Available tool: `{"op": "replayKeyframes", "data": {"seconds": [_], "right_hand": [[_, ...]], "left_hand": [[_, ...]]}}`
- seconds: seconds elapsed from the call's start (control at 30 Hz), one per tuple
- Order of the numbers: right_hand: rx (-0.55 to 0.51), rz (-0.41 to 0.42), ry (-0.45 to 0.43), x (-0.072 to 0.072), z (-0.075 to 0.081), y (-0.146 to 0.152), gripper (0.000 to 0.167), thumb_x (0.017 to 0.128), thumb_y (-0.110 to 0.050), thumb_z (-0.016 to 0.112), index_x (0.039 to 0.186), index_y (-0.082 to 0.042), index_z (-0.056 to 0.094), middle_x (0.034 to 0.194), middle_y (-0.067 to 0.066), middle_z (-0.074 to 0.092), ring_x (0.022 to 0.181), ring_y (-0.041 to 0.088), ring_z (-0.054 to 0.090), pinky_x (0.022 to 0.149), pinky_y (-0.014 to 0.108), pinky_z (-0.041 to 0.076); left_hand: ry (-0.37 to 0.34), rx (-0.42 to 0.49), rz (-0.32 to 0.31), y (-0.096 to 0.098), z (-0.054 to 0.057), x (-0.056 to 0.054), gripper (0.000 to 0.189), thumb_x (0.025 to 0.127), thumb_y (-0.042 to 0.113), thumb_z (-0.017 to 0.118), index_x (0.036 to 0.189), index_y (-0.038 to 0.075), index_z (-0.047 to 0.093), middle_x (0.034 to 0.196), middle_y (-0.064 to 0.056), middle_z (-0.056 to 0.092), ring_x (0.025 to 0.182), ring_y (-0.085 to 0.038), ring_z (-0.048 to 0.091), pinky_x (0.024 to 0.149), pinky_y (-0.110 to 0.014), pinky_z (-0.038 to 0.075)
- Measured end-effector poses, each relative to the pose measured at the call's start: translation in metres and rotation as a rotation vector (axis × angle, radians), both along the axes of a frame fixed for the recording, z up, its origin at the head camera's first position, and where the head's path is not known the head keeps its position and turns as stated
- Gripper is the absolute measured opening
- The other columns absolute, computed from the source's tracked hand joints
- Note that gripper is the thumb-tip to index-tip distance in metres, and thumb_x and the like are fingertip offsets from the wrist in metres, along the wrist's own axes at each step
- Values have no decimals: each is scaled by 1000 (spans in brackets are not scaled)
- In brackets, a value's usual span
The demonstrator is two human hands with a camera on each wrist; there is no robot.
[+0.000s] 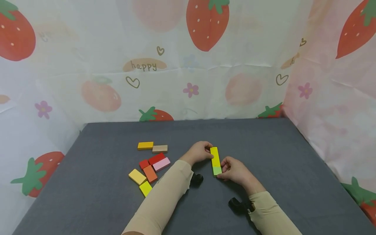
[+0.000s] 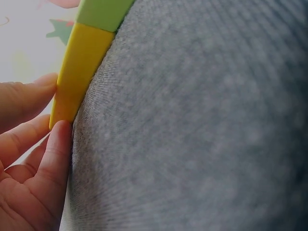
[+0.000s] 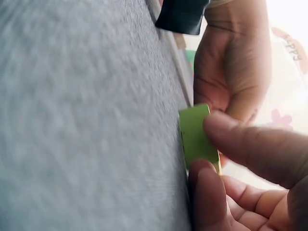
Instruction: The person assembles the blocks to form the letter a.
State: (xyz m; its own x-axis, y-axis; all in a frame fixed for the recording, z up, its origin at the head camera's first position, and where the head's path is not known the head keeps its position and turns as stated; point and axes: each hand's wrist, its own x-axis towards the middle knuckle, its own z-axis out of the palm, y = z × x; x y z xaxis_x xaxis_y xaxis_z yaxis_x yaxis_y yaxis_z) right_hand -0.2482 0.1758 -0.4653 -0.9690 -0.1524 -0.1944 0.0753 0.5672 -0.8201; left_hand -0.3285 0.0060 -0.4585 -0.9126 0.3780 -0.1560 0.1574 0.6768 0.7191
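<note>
A yellow block point(image 1: 215, 156) and a light green block point(image 1: 217, 171) lie end to end in a line on the grey cloth. My left hand point(image 1: 199, 152) pinches the far end of the yellow block. In the left wrist view its thumb and fingertips touch that block point(image 2: 79, 77), and the green block point(image 2: 103, 14) meets its other end. With thumb and finger, my right hand point(image 1: 235, 170) pinches the near end of the green block. The right wrist view shows the green end face point(image 3: 196, 134) between thumb and fingertip.
Left of my left arm lie several loose blocks: an orange-yellow block point(image 1: 145, 146), a tan block point(image 1: 160, 149), a pink block point(image 1: 161, 164), an orange block point(image 1: 150, 174) and red ones. My left sleeve partly hides a bright yellow block point(image 1: 145, 188). A strawberry-patterned curtain point(image 1: 205, 71) borders the table.
</note>
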Motion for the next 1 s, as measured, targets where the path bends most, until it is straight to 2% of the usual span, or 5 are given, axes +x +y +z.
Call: {"op": "replayKeyframes", "data": {"seconds": [0.17,0.33,0.53,0.77,1.0], "right_hand": [[-33,34,-10,0,5,6,43,69,-13,80,99,-2,51,74,9,55,57,20,57,56,32,49],[-9,52,54,-4,9,14,38,74,-19,76,102,-4,55,78,7,56,62,19,54,58,31,48],[78,123,163,-12,17,20,31,79,-21,72,104,-8,59,94,4,59,84,19,55,72,34,47],[148,287,269,-19,23,26,38,82,-21,69,116,-9,58,116,8,57,108,27,53,88,46,44],[184,320,239,-30,22,29,35,82,-20,69,115,-11,59,116,6,57,108,26,53,88,44,44]], "left_hand": [[10,-10,-14,1,0,0,41,80,20,70,119,10,58,98,0,60,83,-12,54,73,-24,47],[13,-18,-16,0,1,1,46,80,20,70,123,11,56,102,-1,60,86,-12,55,77,-26,46],[12,-1,-25,-2,3,2,50,81,20,69,127,10,53,113,-4,58,90,-13,55,81,-27,47],[25,20,-42,-15,6,7,53,84,23,66,132,12,48,127,-4,53,104,-16,56,87,-31,46],[-11,92,-35,-36,18,16,51,86,22,64,133,12,47,128,-5,52,111,-19,53,88,-35,46]]}}
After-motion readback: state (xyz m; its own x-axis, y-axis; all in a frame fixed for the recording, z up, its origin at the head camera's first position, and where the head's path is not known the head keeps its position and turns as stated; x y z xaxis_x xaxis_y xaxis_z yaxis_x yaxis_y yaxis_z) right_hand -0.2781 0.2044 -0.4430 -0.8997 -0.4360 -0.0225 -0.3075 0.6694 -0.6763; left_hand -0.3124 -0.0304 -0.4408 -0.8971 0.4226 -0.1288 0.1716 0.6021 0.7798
